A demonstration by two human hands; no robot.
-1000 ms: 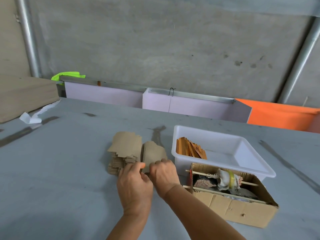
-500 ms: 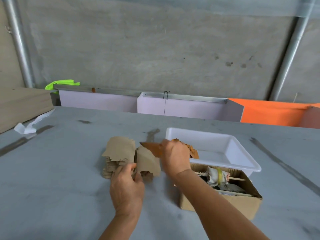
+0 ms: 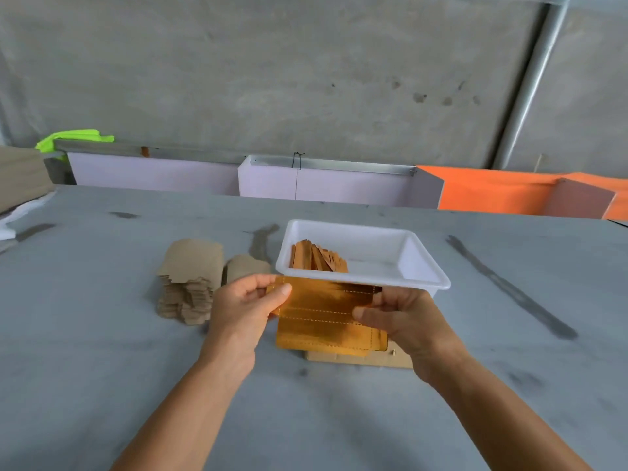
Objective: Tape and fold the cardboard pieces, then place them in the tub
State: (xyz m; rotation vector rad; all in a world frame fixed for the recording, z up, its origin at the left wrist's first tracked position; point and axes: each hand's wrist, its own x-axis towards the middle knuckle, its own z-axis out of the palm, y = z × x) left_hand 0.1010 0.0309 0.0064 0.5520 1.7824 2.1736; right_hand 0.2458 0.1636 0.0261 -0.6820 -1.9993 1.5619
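Observation:
I hold a flat cardboard piece (image 3: 326,314) with a shiny orange face and dashed fold lines, just in front of the white tub (image 3: 421,283). My left hand (image 3: 248,307) pinches its left edge and my right hand (image 3: 404,317) pinches its right edge. Several folded orange pieces (image 3: 317,258) stand in the tub's left end. A stack of brown cardboard pieces (image 3: 190,280) lies on the table to the left of my hands.
A brown cardboard box (image 3: 360,360) sits under the held piece, mostly hidden by it. The grey table (image 3: 102,351) runs to lilac panels (image 3: 326,181) and orange panels (image 3: 492,192) at the back. A wooden board (image 3: 20,178) lies far left.
I lifted one piece off the stack with my right hand and turned its orange face up. Both hands now hold it in front of the tub. My view shifted right.

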